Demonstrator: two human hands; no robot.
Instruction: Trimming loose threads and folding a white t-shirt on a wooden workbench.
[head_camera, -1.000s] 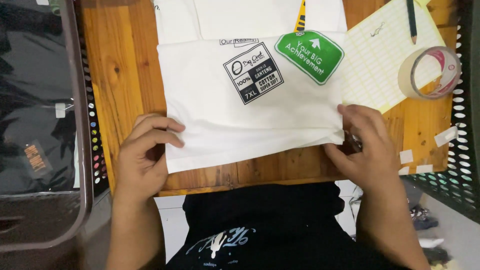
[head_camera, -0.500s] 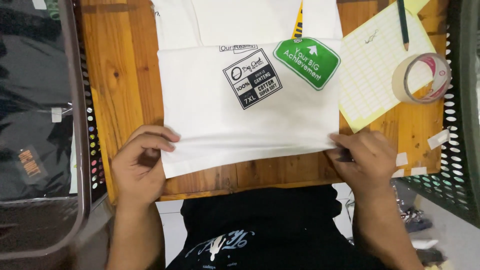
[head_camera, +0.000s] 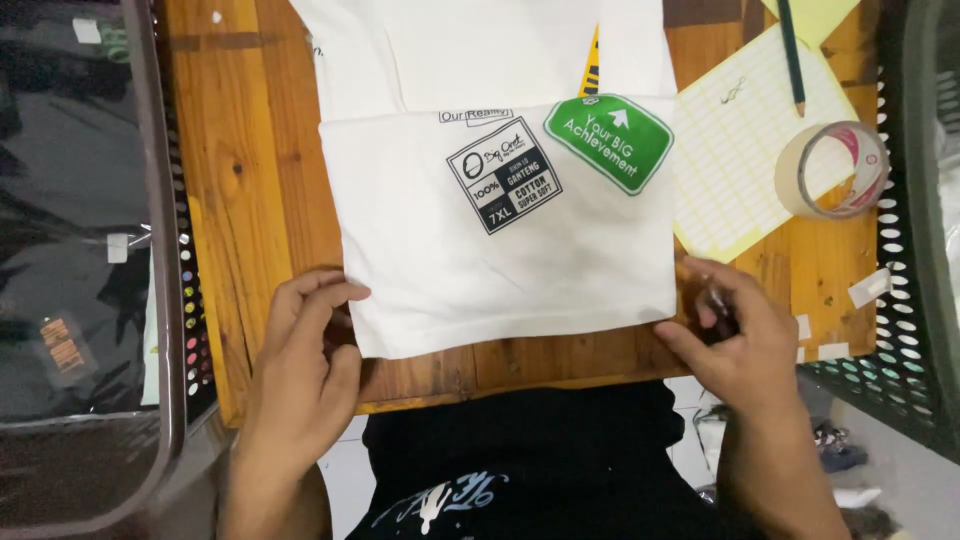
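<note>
White folded shirt (head_camera: 500, 250) flat on wooden table (head_camera: 250, 200); left hand (head_camera: 300, 370) released at corner, right hand (head_camera: 740, 340) possibly pinching edge.

A folded white cotton T-shirt (head_camera: 500, 240) at frame centre is touched at its lower corners by both hands (head_camera: 300, 360) (head_camera: 735, 340) on the wooden surface (head_camera: 250, 180).

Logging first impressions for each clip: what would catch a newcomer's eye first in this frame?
A folded white garment lies mid-table on the wooden table, with a green sticker-like label and a black-and-white tag on its upper part. The left hand and right hand rest at its two lower corners. At the right edge, a roll of tape sits beside a yellow lined sheet with a pencil.
</note>
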